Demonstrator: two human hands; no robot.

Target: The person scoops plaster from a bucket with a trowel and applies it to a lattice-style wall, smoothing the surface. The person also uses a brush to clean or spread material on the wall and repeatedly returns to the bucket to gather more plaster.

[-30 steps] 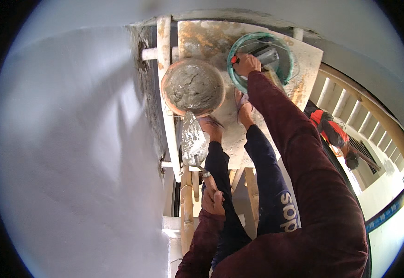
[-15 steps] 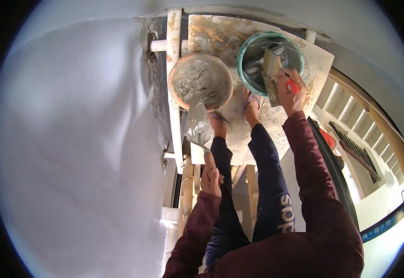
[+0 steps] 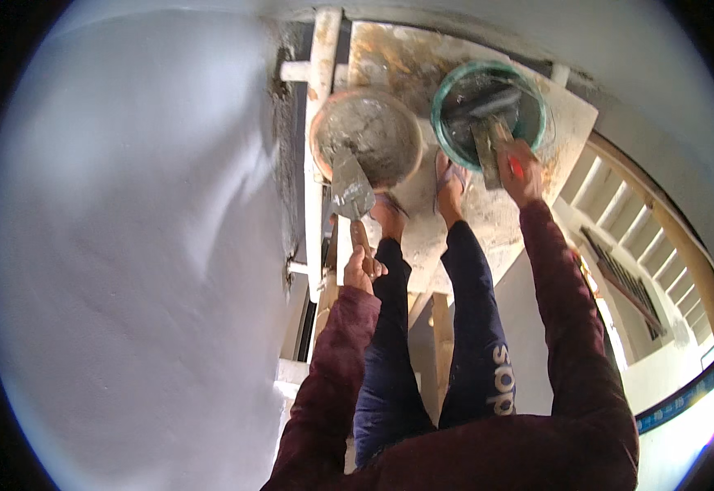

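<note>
My left hand [image 3: 363,268] is closed round the wooden handle of a pointed trowel [image 3: 351,191]. The blade is smeared grey, and its tip overlaps the near rim of an orange-rimmed bucket [image 3: 410,166] of grey mortar [image 3: 373,139]. In my right hand [image 3: 522,173] is a plastering trowel [image 3: 488,155] with a flat rectangular blade, its grip mostly hidden by my fingers; something red shows at the hand. This blade sits over the near edge of a green bucket [image 3: 441,135], which contains dark liquid and shiny items that I cannot make out.
Both buckets stand on a stained board [image 3: 402,61], where my feet also rest. A pale pole [image 3: 318,106] runs along the board's left side, beside a smooth grey wall [image 3: 144,245]. Lower on the right are a curved rail and white balusters [image 3: 615,196].
My left hand has moved up and forward, bringing the pointed trowel's tip to the mortar. The plastering trowel has tilted and my right hand has shifted slightly nearer me. The view has shifted a little.
</note>
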